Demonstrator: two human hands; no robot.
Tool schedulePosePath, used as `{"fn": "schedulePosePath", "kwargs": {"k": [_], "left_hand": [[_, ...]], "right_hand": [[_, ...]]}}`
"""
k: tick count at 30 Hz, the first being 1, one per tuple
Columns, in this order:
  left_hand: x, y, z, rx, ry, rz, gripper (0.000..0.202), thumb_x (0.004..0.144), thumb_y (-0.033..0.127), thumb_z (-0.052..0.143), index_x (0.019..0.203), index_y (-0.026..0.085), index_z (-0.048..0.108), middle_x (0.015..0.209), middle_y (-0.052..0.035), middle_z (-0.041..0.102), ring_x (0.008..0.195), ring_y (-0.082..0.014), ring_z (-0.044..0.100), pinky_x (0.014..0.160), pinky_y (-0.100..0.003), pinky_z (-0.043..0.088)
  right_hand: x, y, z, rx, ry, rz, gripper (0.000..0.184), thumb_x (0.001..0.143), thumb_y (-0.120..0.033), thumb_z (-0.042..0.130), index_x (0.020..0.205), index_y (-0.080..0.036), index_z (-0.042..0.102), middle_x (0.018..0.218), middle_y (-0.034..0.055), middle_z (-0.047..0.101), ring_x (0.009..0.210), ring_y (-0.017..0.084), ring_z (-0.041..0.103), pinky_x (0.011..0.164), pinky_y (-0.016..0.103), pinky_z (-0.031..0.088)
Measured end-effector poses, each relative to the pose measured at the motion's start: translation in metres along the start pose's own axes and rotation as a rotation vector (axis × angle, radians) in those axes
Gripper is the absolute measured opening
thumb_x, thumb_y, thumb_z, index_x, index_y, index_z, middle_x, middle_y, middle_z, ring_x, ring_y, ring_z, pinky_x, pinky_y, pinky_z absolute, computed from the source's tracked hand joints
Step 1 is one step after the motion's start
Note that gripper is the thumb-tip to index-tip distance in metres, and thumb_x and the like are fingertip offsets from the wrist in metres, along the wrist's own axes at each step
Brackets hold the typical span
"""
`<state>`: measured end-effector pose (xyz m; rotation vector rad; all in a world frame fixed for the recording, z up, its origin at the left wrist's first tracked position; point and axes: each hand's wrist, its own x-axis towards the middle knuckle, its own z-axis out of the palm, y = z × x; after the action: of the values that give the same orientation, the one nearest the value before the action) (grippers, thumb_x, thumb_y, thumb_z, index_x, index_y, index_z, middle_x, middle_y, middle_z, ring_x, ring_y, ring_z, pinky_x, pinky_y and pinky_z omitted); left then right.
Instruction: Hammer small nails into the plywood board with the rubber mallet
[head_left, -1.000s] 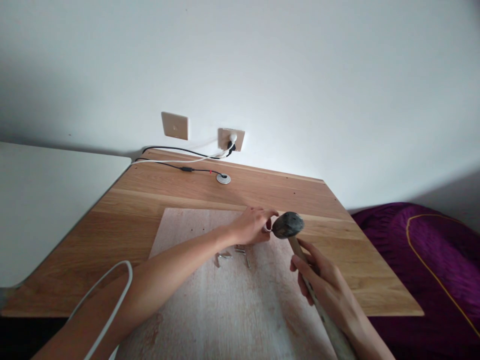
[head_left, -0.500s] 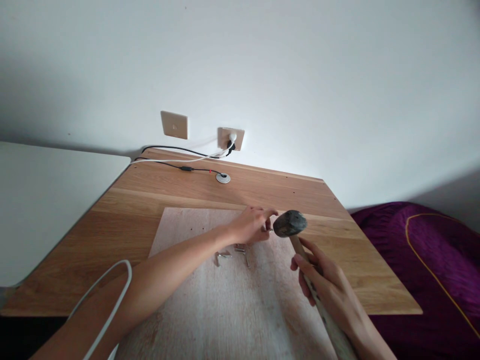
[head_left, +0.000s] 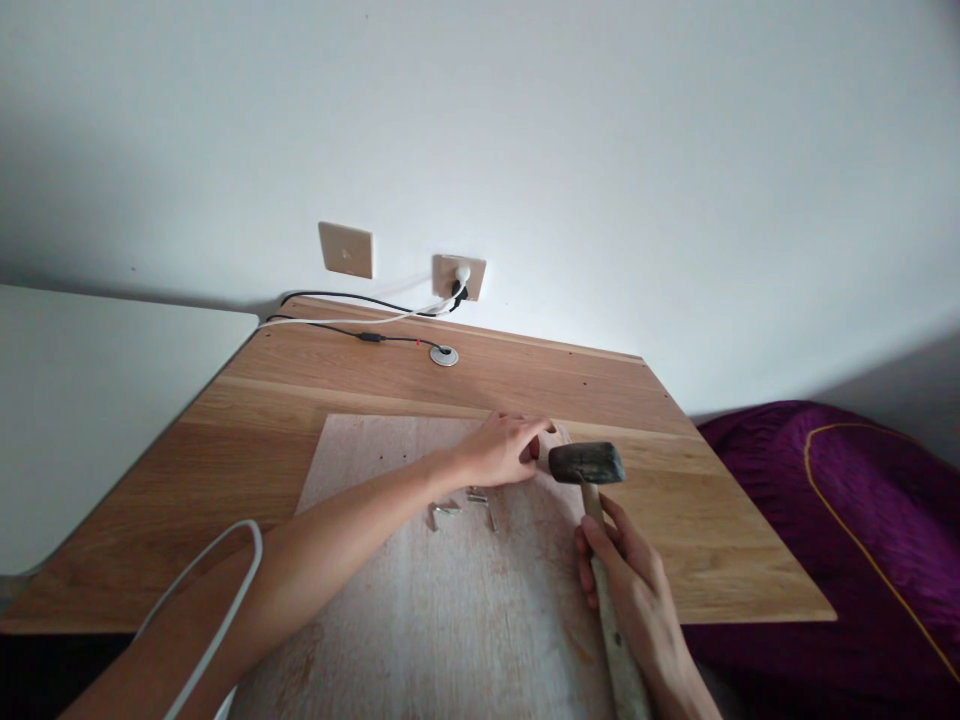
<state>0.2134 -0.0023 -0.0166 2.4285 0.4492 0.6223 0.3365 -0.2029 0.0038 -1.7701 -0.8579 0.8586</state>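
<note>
My right hand (head_left: 634, 575) is wrapped round the wooden handle of a hammer (head_left: 587, 463) with a dark, worn head. The head is just right of my left hand's fingertips. My left hand (head_left: 506, 447) rests near the far right corner of a pale wooden board (head_left: 420, 620), its fingers bent together low over the surface. Whatever is between those fingers is too small and hidden to make out. Nearer me, beside the left wrist, several small shiny metal nails or screws (head_left: 478, 496) lie loose on the board.
The board lies on a wood-grain desk (head_left: 720, 540). Cables (head_left: 371, 338) run along its back to a wall socket (head_left: 459, 277) and a cable hole (head_left: 444, 356). A white panel (head_left: 112, 420) stands left, purple fabric (head_left: 847, 500) right. A white cord (head_left: 251, 560) loops over my left forearm.
The hammer head has turned more side-on, shifting slightly right and down, and its handle has swung more upright. My left hand stays nearly in place, its fingertips shifting slightly.
</note>
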Motion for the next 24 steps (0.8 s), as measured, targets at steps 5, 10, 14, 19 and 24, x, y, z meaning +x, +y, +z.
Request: {"fn": "schedulePosePath", "kwargs": {"k": [5, 10, 14, 19, 24], "left_hand": [[-0.0003, 0.0010, -0.0019, -0.008, -0.024, 0.005, 0.051, 0.082, 0.014, 0.068, 0.133, 0.018, 0.059, 0.100, -0.0054, 0.079, 0.106, -0.0251, 0.071, 0.099, -0.039, 0.046], [0.0004, 0.0010, -0.0020, -0.017, -0.017, 0.011, 0.050, 0.082, 0.014, 0.068, 0.131, 0.018, 0.061, 0.101, -0.0060, 0.079, 0.101, -0.0244, 0.072, 0.096, -0.039, 0.048], [0.0009, -0.0004, -0.0002, -0.010, 0.001, 0.022, 0.048, 0.081, 0.013, 0.068, 0.128, 0.018, 0.063, 0.098, -0.0051, 0.080, 0.096, -0.0228, 0.073, 0.094, -0.036, 0.050], [0.0006, -0.0008, 0.0004, -0.006, 0.013, 0.034, 0.042, 0.081, 0.011, 0.068, 0.122, 0.018, 0.065, 0.095, -0.0035, 0.079, 0.093, -0.0207, 0.073, 0.092, -0.035, 0.049], [0.0012, -0.0004, -0.0018, 0.000, 0.001, 0.064, 0.029, 0.080, 0.009, 0.067, 0.107, 0.018, 0.070, 0.094, -0.0034, 0.079, 0.090, -0.0192, 0.072, 0.086, -0.032, 0.049]], "right_hand": [[-0.0013, -0.0016, -0.0020, 0.047, 0.021, 0.003, 0.055, 0.084, -0.066, 0.070, 0.113, -0.022, 0.055, 0.065, -0.0074, 0.052, 0.044, 0.011, 0.048, 0.037, 0.022, 0.041], [0.0011, 0.0008, -0.0022, 0.045, 0.020, 0.015, 0.058, 0.083, -0.064, 0.071, 0.120, -0.022, 0.055, 0.065, -0.0074, 0.055, 0.044, 0.011, 0.049, 0.037, 0.022, 0.042], [0.0030, 0.0053, -0.0024, 0.040, 0.033, 0.006, 0.059, 0.083, -0.064, 0.070, 0.122, -0.022, 0.057, 0.065, -0.0073, 0.056, 0.043, 0.011, 0.049, 0.037, 0.022, 0.042], [0.0036, 0.0049, -0.0027, 0.028, 0.038, -0.004, 0.060, 0.081, -0.064, 0.071, 0.122, -0.021, 0.057, 0.066, -0.0067, 0.058, 0.043, 0.011, 0.051, 0.036, 0.022, 0.041], [0.0038, 0.0056, -0.0038, -0.016, 0.023, -0.015, 0.061, 0.084, -0.064, 0.069, 0.124, -0.020, 0.056, 0.062, -0.0072, 0.056, 0.043, 0.012, 0.050, 0.037, 0.023, 0.043]]}}
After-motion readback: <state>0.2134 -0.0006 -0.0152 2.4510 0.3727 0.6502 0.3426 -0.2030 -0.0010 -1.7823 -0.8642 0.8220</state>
